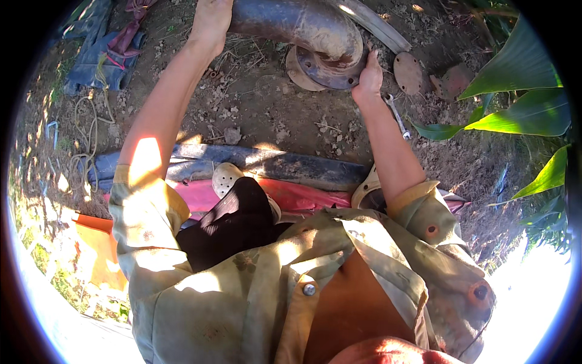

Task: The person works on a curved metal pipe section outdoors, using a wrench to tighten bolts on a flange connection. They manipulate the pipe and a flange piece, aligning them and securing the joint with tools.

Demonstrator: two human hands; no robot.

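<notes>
Creased cloth jacket (209, 297), scuffed curved pipe (306, 27)

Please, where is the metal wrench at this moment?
In the head view, the wrench lies on the soil in the upper right part, just right of the right forearm and below the round brown disc.

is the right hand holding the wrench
No, the wrench lies on the ground, while the right hand is against the end of the bent pipe.
</notes>
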